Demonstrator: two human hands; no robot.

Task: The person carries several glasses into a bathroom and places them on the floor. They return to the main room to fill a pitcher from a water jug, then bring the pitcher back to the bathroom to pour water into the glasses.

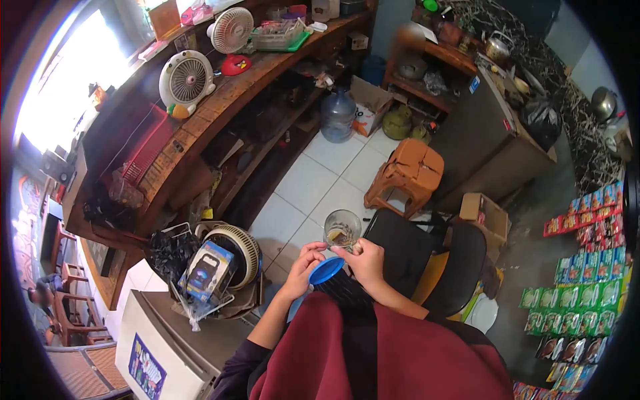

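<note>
A clear glass mug with something brownish inside is held out in front of my body. My right hand is closed round its handle side. Just below the mug, a round blue lid tilts between my two hands. The fingers of my left hand are pressed at the lid's left edge, close under the rim of the mug. My right thumb reaches toward the lid's upper edge; whether it touches the lid cannot be told.
A black chair stands close by my right hand, with an orange stool beyond it. A fridge and a wire basket with a boxed item are at the left. A water jug stands on the floor ahead.
</note>
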